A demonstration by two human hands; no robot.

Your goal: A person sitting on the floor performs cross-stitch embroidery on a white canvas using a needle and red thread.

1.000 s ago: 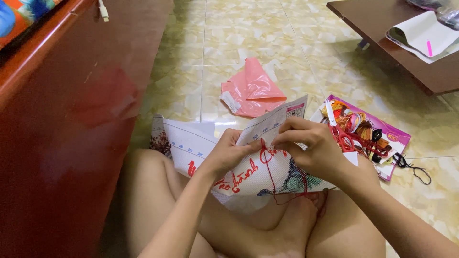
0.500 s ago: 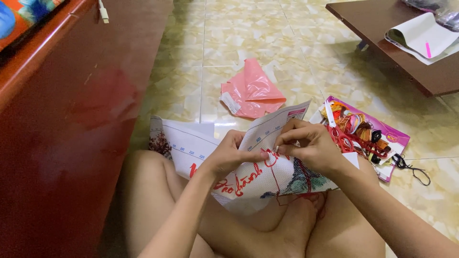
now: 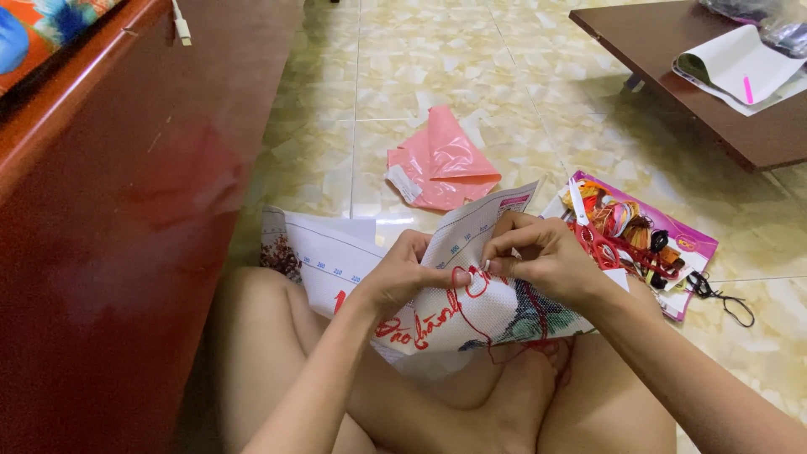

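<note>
Both hands, left (image 3: 402,277) and right (image 3: 546,256), pinched the cloth (image 3: 458,307); its long axis ran left-right, top edge tilted up rightward.

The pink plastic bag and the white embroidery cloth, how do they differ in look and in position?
The pink plastic bag is plain and lies crumpled on the tiled floor, untouched. The embroidery cloth is white with red stitching, held over the lap by the left hand and right hand. Both are soft and creased.

Glossy cream marbled tile floor (image 3: 420,76), daylight glare at 12. Dark red wooden cabinet (image 3: 109,219) fills 9 o'clock. Low brown worktop (image 3: 672,67) at 2 o'clock, well apart from the cabinet.
</note>
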